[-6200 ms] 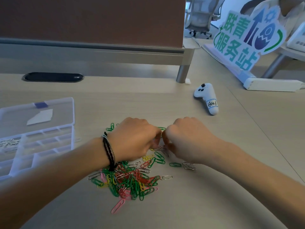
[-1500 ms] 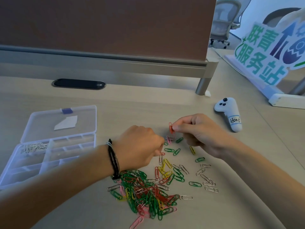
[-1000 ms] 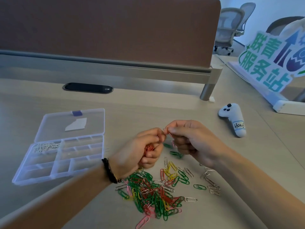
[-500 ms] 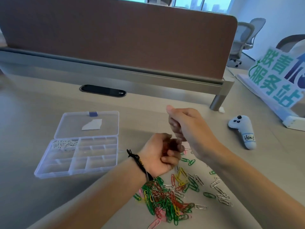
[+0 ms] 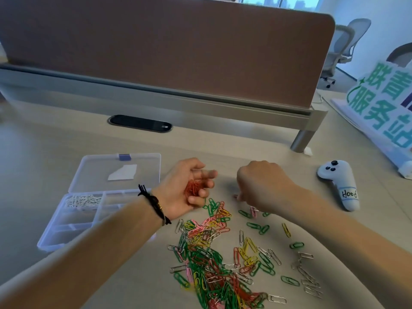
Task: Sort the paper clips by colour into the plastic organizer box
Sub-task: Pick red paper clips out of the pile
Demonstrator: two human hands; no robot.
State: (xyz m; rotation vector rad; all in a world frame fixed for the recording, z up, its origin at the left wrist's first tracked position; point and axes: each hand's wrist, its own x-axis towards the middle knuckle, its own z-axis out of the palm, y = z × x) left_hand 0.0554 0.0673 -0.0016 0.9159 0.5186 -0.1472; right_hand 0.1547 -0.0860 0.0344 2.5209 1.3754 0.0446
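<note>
Step in hand: gathering the red clips. Left hand [image 5: 189, 188] lies palm-up beside the organizer box [image 5: 66, 221], fingers curled loosely round a small bunch of red paper clips [image 5: 194, 188] cupped in the palm. Right hand [image 5: 263, 186] is knuckles-up over the desk [image 5: 66, 139], fingertips down at the surface near a pink clip [image 5: 253, 211]; whether it pinches anything I cannot tell, the fingers are hidden under the hand.

Organizer box: one, clear plastic, lid [image 5: 118, 170] thrown open flat behind it. One compartment, far left, holds white clips [image 5: 82, 200], too many and too tangled to count. The other compartments visible look unfilled.

Main pile of mixed clips [image 5: 209, 259] sits on the desk in front of both hands: green, red, yellow, pink, silver. Individual count not possible; green looks most numerous. Loose green ones scattered to the right, roughly half a dozen; a small run of silver ones [image 5: 308, 277] at the right edge, about eight.

Next move, my judgement: add any further red clip to the left palm, then carry the bunch over the box and tip it into a free compartment, keeping clear of the white ones.

Also present: one white controller [image 5: 340, 184] with a handwritten label, one green-lettered sign [image 5: 383, 101].
</note>
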